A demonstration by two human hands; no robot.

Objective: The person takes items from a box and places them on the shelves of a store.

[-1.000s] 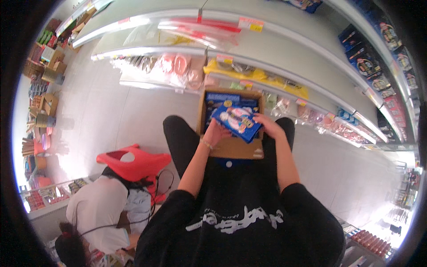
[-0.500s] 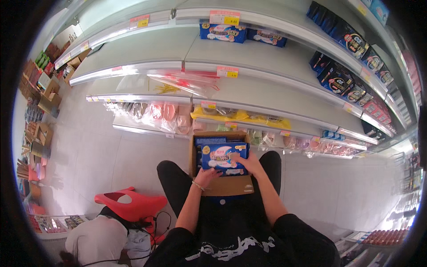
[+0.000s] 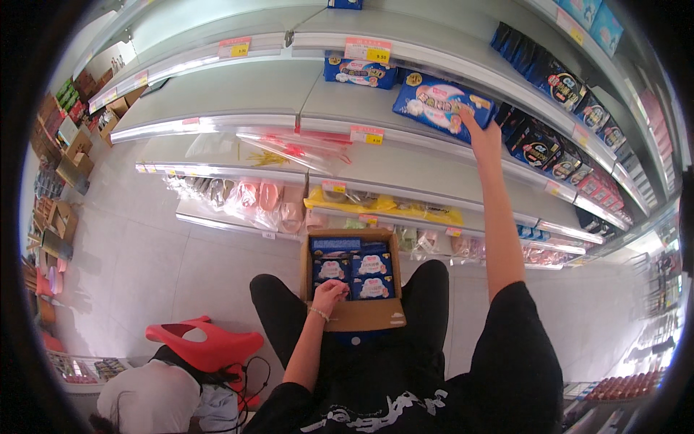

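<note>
My right hand (image 3: 479, 130) is stretched up to the shelf and grips a blue pack of sanitary pads (image 3: 434, 108) by its right end. The pack is slightly tilted, at the front of the shelf, to the right of another upright blue pack (image 3: 358, 71). My left hand (image 3: 330, 296) is over the open cardboard box (image 3: 361, 315) between my knees, its fingers curled near the packs at the box's left side. Whatever it pinches is too small to make out. Several blue packs (image 3: 372, 265) stand in rows inside the box.
Black packs (image 3: 536, 145) fill the shelves at the right. Bagged slippers (image 3: 260, 199) and yellow plastic bags (image 3: 383, 205) lie on the lower shelves. A red plastic stool (image 3: 206, 346) with cables beside it is on the floor at my left.
My right hand has carried a blue pack from the box up and right to the shelf. My left hand has let go of that pack and stayed at the box.
</note>
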